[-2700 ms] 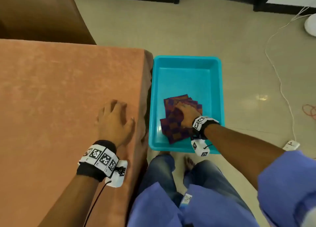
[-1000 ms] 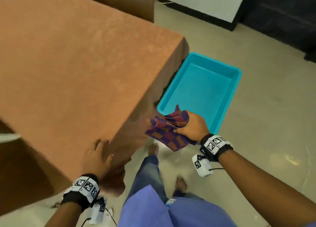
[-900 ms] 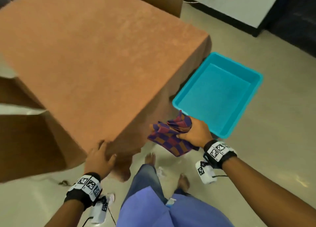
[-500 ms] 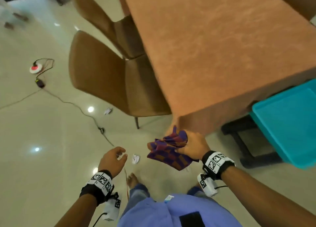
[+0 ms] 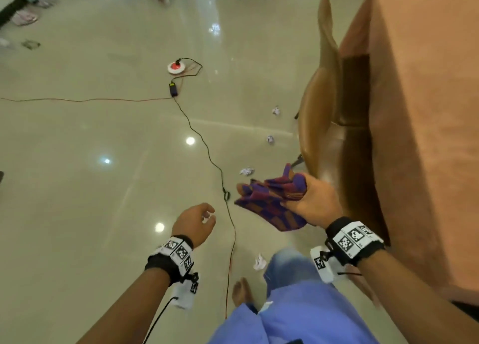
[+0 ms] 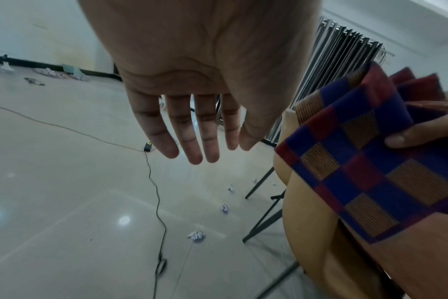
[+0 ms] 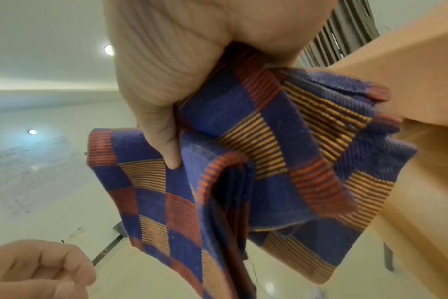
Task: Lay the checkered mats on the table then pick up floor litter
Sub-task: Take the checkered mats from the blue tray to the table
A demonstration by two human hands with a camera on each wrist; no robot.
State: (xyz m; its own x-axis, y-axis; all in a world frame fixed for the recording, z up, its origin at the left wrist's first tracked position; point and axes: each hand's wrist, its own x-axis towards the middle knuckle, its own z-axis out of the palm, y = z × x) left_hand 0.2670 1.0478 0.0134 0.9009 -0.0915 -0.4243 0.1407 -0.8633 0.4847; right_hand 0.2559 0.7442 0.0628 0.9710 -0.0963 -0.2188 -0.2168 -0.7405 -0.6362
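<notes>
Your right hand (image 7: 182, 66) grips a bunch of checkered mats (image 7: 256, 165), blue with red and orange striped squares. Your thumb (image 7: 166, 141) presses on the front of them, and two fingertips (image 7: 379, 95) show at their right edge. The mats hang folded and crumpled. To the right is the orange table (image 7: 422, 60). At lower left, your left hand (image 7: 36, 271) has loosely curled fingers and holds nothing.
</notes>
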